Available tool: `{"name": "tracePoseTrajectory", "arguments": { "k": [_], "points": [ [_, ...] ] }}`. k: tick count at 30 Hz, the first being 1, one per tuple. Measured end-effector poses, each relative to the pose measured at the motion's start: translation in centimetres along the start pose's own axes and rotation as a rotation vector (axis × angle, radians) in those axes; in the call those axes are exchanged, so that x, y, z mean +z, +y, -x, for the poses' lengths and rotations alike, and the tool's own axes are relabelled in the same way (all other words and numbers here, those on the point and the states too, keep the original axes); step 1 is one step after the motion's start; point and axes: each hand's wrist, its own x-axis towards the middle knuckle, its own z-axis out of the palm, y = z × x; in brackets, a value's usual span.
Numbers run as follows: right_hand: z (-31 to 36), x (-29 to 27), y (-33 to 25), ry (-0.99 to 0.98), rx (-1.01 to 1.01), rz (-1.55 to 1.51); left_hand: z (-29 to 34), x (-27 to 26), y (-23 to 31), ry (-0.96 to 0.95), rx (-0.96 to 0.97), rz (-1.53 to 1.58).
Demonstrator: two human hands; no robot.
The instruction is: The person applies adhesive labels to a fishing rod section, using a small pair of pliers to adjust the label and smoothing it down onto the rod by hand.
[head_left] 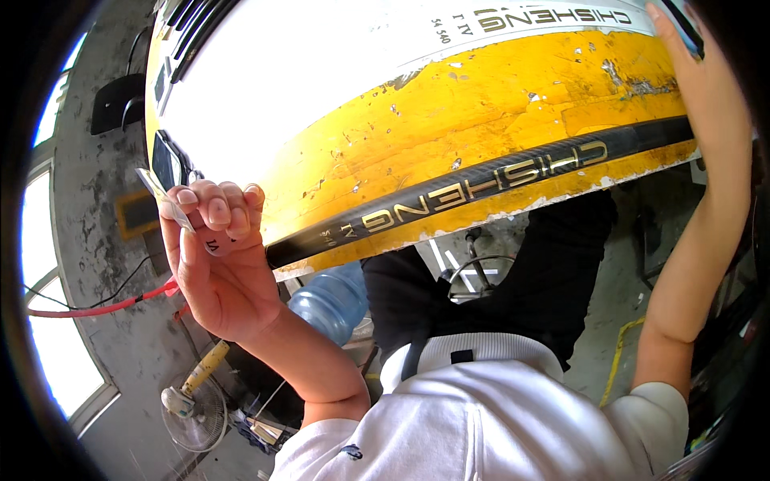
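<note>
A black carbon tube (481,186) with gold lettering lies along the near edge of a worn yellow table (449,104). Beside the tube's left end, my left hand (224,256) is raised with its fingers curled. Pinched in it is a thin, pale piece of decal film (164,200), part of its dark print showing by the palm. At the far right, my right hand (696,68) is closed around a dark object with a blue edge (683,30), cut off by the rim; its kind is unclear. Next to that hand runs a white decal strip (545,22) with gold lettering.
Several black tubes (196,36) lie at the table's far left, and a phone-like dark rectangle (167,160) rests near my left hand. Below are a blue water bottle (330,303), a fan (194,409) and a red hose (104,309).
</note>
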Motion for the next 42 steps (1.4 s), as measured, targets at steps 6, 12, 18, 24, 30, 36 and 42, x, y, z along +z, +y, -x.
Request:
{"name": "tracePoseTrajectory", "arguments": {
  "k": [6, 12, 18, 24, 30, 36, 42],
  "points": [
    [4.1, 0.0, -3.9, -0.181, 0.003, -0.001, 0.1, -0.6, -0.2, -0.034, 0.029, 0.067],
    [4.9, -1.5, -12.1, -0.492, -0.076, -0.209, 0.1, -0.9, -0.5, -0.032, 0.034, 0.069],
    [4.9, -1.5, -15.4, -0.421, -0.274, -0.74, -0.5, -0.4, 0.0, -0.038, 0.018, 0.145],
    [4.6, -6.6, -11.2, -0.343, 0.393, -1.323, 1.3, 4.5, 2.6, -0.098, 0.11, -0.261],
    [4.3, -10.3, -12.6, -0.396, 0.456, -1.45, 6.1, 9.5, 3.8, 0.073, -0.224, -0.137],
    [5.4, -12.4, -14.1, -0.454, 0.348, -1.516, 9.3, 9.6, 5.0, -0.123, -0.28, -0.144],
    [7.1, -14.5, -15.0, -0.393, 0.282, -1.445, 11.5, 9.3, 6.3, -0.196, -0.297, -0.286]
  ]
}}
